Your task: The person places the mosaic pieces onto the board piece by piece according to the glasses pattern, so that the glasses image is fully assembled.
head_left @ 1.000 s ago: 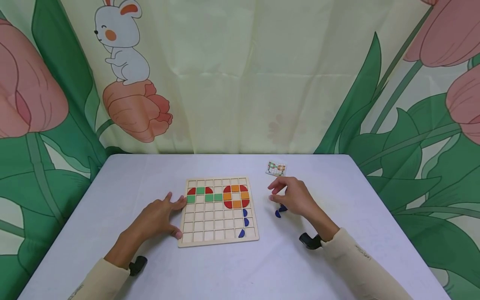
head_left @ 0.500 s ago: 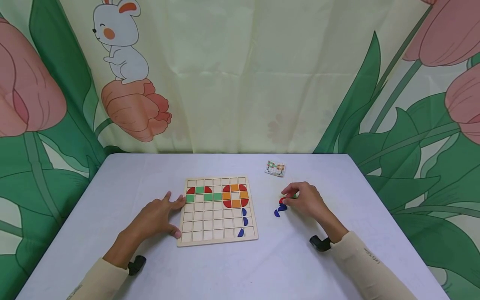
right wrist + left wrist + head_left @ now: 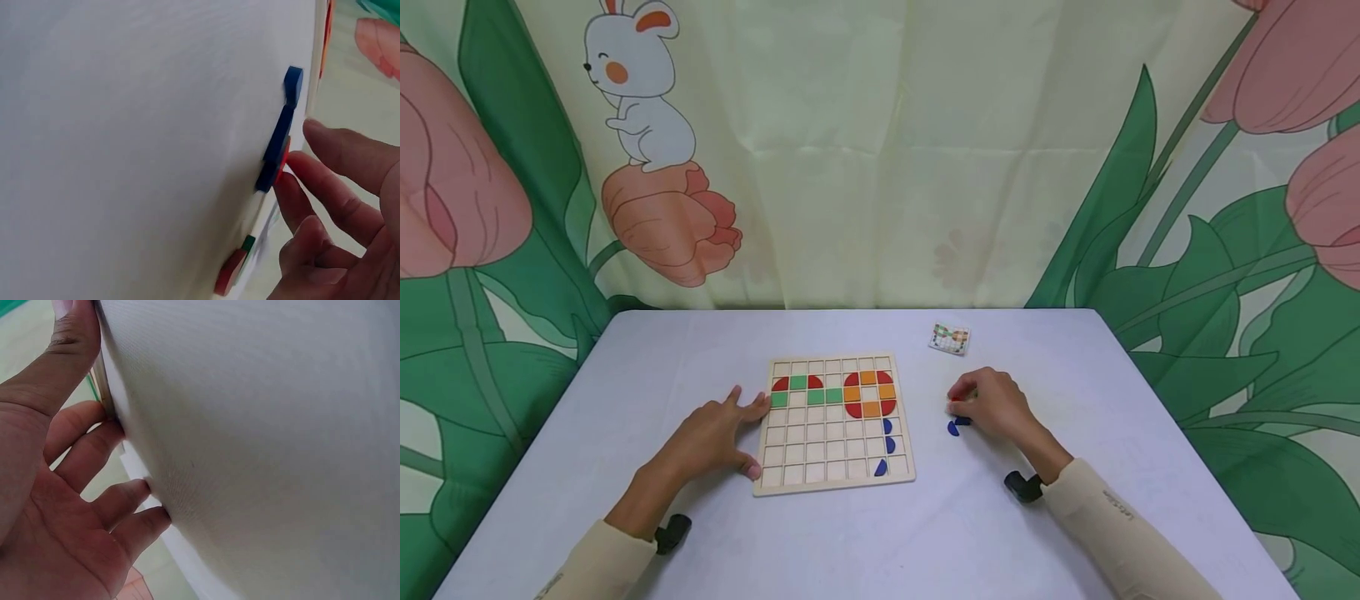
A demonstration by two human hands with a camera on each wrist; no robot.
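A wooden grid board (image 3: 837, 452) lies flat, with red, green, orange and blue flat pieces in some cells. Along its left edge rests my left hand (image 3: 709, 437), fingers spread, thumb and fingertips at the rim. To the right of the board my right hand (image 3: 996, 406) reaches down over a small group of loose pieces. Among these, a rounded blue piece (image 3: 953, 428) lies nearest me. In the right wrist view, fingertips touch or nearly touch a red piece (image 3: 285, 157) behind blue pieces (image 3: 278, 134), while the thumb stands apart from it.
A small pattern card (image 3: 950, 338) lies beyond the right hand. Green (image 3: 248, 244) and dark red (image 3: 230, 272) pieces lie on the white-covered table (image 3: 850, 550) in the right wrist view. A printed curtain (image 3: 850, 167) hangs behind the table.
My right hand has moved right and down to the loose pieces, then slightly back left among them. The left hand and the board have stayed in place.
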